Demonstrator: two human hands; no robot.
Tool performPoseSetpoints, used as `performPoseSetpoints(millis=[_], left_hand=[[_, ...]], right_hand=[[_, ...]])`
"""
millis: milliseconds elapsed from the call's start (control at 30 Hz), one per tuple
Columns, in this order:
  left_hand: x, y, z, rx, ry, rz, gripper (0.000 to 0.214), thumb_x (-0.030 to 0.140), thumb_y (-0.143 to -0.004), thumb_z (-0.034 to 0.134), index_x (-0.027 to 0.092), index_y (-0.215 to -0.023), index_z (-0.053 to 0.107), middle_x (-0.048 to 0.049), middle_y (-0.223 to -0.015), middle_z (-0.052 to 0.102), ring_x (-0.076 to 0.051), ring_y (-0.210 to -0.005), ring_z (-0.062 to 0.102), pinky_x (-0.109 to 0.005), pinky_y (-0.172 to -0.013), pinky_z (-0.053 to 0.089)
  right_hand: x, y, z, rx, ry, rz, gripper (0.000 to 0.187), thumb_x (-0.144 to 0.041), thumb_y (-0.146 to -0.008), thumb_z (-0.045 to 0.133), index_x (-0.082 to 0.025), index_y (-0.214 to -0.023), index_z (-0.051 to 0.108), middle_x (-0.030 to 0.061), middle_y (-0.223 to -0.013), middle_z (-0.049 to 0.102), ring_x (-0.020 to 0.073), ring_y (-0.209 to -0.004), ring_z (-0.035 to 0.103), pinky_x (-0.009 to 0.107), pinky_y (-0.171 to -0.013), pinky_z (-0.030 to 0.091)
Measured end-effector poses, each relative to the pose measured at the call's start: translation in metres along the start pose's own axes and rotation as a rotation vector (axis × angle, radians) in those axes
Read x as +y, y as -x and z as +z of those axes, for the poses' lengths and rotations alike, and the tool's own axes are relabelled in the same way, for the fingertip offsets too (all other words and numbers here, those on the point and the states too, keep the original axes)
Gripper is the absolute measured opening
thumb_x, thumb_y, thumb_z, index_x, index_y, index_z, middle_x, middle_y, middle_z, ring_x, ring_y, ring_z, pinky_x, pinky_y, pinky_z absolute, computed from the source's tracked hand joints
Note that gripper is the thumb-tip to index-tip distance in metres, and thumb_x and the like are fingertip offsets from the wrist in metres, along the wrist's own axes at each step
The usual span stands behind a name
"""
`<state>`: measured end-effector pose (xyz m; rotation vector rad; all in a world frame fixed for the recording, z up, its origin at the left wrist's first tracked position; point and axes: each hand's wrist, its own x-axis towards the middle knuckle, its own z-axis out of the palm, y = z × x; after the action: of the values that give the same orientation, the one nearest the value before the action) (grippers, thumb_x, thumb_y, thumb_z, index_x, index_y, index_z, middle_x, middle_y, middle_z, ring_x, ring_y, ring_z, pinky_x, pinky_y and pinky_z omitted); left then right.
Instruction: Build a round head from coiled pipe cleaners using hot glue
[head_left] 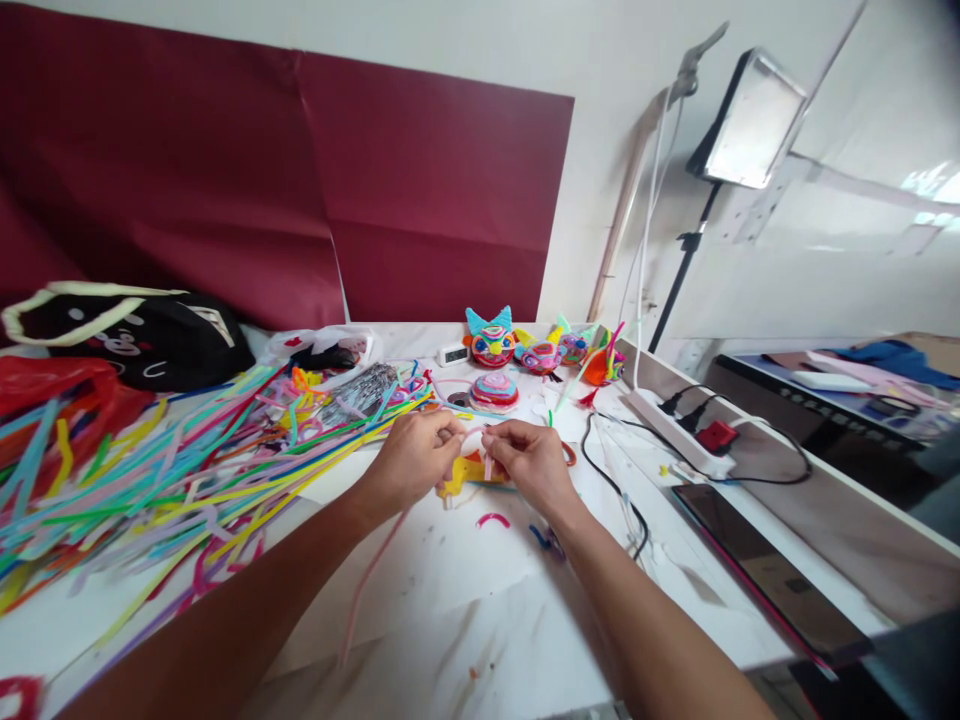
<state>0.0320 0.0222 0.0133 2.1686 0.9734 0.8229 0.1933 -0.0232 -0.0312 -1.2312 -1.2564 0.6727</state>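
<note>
My left hand pinches a pale pink pipe cleaner, whose long tail hangs from the hand toward the table's front. Close beside it, my right hand is closed, thumb against fingers, on a short pink piece of pipe cleaner. Just under the fingertips lies a yellow and orange object; the hands partly cover it and I cannot make out its kind. A short curved bright pink pipe cleaner piece rests nearer to me. Behind the hands sits a round coiled pink and red pipe cleaner form.
Loose pipe cleaners heap over the left side. Several finished figures stand at the back beside a small digital clock. At right are a power strip with cables, a phone and a lamp. A black bag sits back left.
</note>
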Motion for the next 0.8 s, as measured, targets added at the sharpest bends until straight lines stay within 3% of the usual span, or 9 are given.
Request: performPoseSetpoints(millis=[167, 433, 800], left_hand=[[-0.002, 0.000, 0.000, -0.010, -0.035, 0.057, 0.014, 0.020, -0.083, 0.053, 0.017, -0.074, 0.063, 0.0063, -0.045, 0.055, -0.010, -0.036, 0.052, -0.019, -0.038, 0.041], [-0.007, -0.002, 0.003, 0.193, -0.287, 0.467, 0.024, 0.008, -0.082, 0.053, 0.017, -0.087, 0.075, -0.0021, -0.072, 0.069, -0.012, -0.064, 0.062, -0.021, -0.060, 0.048], [-0.010, -0.002, 0.008, 0.205, -0.339, 0.557, 0.028, 0.010, -0.086, 0.050, 0.018, -0.093, 0.076, -0.0033, -0.074, 0.069, -0.013, -0.070, 0.062, -0.024, -0.068, 0.050]], right_hand=[[0.000, 0.001, 0.001, 0.020, 0.053, -0.010, 0.026, -0.038, -0.075, 0.062, -0.014, -0.078, 0.072, 0.0031, -0.058, 0.064, 0.0135, -0.049, 0.054, 0.023, -0.045, 0.040], [0.001, 0.001, 0.002, 0.067, 0.151, -0.051, 0.026, -0.035, -0.078, 0.059, -0.014, -0.081, 0.073, 0.0042, -0.060, 0.066, 0.0145, -0.051, 0.055, 0.024, -0.047, 0.041], [0.000, 0.004, 0.002, 0.078, 0.255, -0.135, 0.022, -0.028, -0.080, 0.056, -0.016, -0.078, 0.074, 0.0032, -0.061, 0.067, 0.0143, -0.054, 0.056, 0.023, -0.050, 0.041]])
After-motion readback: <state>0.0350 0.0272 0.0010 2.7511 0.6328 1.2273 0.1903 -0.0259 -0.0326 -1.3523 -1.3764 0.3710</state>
